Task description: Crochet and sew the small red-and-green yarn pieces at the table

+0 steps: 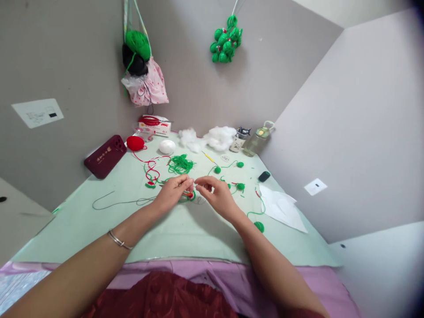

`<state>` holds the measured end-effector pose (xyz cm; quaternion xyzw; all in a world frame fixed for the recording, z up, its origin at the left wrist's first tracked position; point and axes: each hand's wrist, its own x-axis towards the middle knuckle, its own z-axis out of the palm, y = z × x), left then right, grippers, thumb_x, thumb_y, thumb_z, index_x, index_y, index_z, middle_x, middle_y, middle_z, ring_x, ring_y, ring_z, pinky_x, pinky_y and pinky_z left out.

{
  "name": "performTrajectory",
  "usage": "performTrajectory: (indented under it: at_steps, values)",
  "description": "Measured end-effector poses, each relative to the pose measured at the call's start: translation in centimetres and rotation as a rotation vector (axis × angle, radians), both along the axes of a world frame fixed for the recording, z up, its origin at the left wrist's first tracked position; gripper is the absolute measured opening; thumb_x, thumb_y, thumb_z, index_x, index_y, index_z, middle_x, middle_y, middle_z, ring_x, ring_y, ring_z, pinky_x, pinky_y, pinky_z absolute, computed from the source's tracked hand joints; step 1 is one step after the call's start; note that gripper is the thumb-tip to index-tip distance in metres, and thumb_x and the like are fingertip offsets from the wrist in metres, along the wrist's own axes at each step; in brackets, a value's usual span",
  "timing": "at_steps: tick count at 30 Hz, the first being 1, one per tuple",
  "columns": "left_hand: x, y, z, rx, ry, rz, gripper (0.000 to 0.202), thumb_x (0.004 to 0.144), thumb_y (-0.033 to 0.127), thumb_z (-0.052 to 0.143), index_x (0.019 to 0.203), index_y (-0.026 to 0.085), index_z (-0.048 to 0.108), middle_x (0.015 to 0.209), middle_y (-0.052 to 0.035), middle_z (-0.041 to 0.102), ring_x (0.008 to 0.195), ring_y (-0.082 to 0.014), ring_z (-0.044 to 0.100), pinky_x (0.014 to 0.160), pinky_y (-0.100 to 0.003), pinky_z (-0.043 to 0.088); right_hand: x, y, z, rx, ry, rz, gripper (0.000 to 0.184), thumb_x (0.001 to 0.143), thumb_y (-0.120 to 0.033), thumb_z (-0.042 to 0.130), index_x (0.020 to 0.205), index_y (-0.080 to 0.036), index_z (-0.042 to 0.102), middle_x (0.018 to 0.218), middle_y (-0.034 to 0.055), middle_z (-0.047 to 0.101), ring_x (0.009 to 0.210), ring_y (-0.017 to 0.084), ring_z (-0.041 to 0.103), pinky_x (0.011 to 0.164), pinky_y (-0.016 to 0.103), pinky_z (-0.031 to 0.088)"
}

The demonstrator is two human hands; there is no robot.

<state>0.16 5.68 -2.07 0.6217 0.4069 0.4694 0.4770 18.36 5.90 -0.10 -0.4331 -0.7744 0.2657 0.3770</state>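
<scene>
My left hand is closed in a pinch over a small green and red crochet piece at the middle of the pale green table. My right hand is just to its right, fingers pinched together near the same piece, perhaps on a thin thread or needle too small to make out. The fingertips of both hands nearly meet. A metal bangle sits on my left wrist.
Red yarn ball, white ball, loose green yarn, white stuffing, small green crochet balls, a yellow hook, two bottles, a dark red case, white paper. Green crochet bunch hangs on the wall.
</scene>
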Motion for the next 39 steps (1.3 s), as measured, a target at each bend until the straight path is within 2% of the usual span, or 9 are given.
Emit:
performTrajectory:
  at_steps: [2,5,14,19,22,26,28,34,39]
  values:
    - [0.1,0.0,-0.2,0.035,0.054,0.008,0.041,0.093,0.048,0.048,0.062,0.020,0.051,0.064,0.0016,0.051,0.065,-0.0153,0.051,0.070,-0.029,0.042,-0.2,-0.1,-0.4,0.073,-0.044,0.000,0.009,0.087,-0.024,0.062,0.085,-0.021,0.070,0.078,0.0026,0.068,0.071,0.014,0.056,0.066,0.028,0.043]
    - [0.2,0.1,-0.4,0.049,0.093,0.007,0.044,0.094,0.048,0.044,0.060,0.020,0.046,0.061,0.0024,0.047,0.062,-0.0149,0.047,0.066,-0.029,0.039,-0.6,-0.1,-0.8,0.104,-0.013,-0.010,0.010,0.087,-0.026,0.063,0.083,-0.021,0.071,0.075,0.0019,0.067,0.067,0.014,0.054,0.066,0.027,0.043]
    - [0.4,0.0,-0.4,0.087,0.130,0.059,0.024,0.089,0.040,0.048,0.076,0.021,0.053,0.074,0.0008,0.053,0.076,-0.0182,0.051,0.073,-0.030,0.042,-0.4,0.4,-1.3,-0.060,0.101,-0.074,0.019,0.083,-0.038,0.068,0.083,-0.019,0.073,0.065,-0.0010,0.058,0.057,0.011,0.043,0.056,0.026,0.035]
    - [0.2,0.0,-0.2,0.072,0.109,0.137,0.021,0.087,0.039,0.052,0.076,0.021,0.055,0.078,0.0000,0.056,0.079,-0.0194,0.055,0.075,-0.031,0.044,-0.1,0.7,-1.0,-0.113,0.081,-0.108,0.019,0.084,-0.036,0.066,0.084,-0.018,0.073,0.062,-0.0020,0.054,0.055,0.011,0.042,0.054,0.026,0.033]
    - [-0.2,0.2,-0.1,0.067,0.107,0.200,0.022,0.088,0.040,0.052,0.076,0.021,0.056,0.081,-0.0007,0.060,0.081,-0.0197,0.057,0.077,-0.031,0.044,0.1,1.1,-1.3,-0.090,-0.061,-0.142,0.015,0.085,-0.031,0.064,0.083,-0.018,0.072,0.065,-0.0005,0.059,0.059,0.012,0.049,0.059,0.026,0.037]
    - [-0.6,0.4,0.0,0.081,0.065,0.249,0.023,0.090,0.042,0.052,0.080,0.021,0.057,0.088,-0.0026,0.065,0.091,-0.0207,0.060,0.086,-0.031,0.044,0.3,1.9,-2.0,0.024,-0.518,-0.169,0.013,0.089,-0.020,0.060,0.086,-0.019,0.073,0.085,0.0046,0.069,0.082,0.016,0.060,0.073,0.027,0.041]
    - [-0.7,0.5,0.0,0.085,0.036,0.271,0.024,0.090,0.044,0.052,0.085,0.021,0.058,0.090,-0.0033,0.065,0.094,-0.0209,0.061,0.089,-0.031,0.044,0.4,2.1,-2.4,0.040,-0.645,-0.169,0.015,0.090,-0.017,0.058,0.086,-0.018,0.073,0.092,0.0073,0.070,0.092,0.019,0.060,0.076,0.027,0.041]
    - [-0.7,0.6,-0.1,0.082,0.014,0.291,0.023,0.088,0.043,0.056,0.091,0.020,0.058,0.095,-0.0044,0.064,0.095,-0.0213,0.061,0.089,-0.032,0.045,0.5,2.4,-2.5,-0.002,-0.771,-0.164,0.018,0.087,-0.011,0.055,0.084,-0.014,0.072,0.092,0.0137,0.070,0.095,0.024,0.061,0.075,0.030,0.040]
    - [-0.6,0.6,-0.2,0.107,0.087,0.280,0.017,0.086,0.037,0.058,0.091,0.021,0.060,0.092,-0.0034,0.064,0.092,-0.0206,0.060,0.083,-0.031,0.046,0.3,2.7,-2.6,-0.039,-0.762,-0.172,0.023,0.085,-0.008,0.048,0.082,-0.014,0.070,0.091,0.0153,0.069,0.092,0.024,0.061,0.075,0.031,0.040]
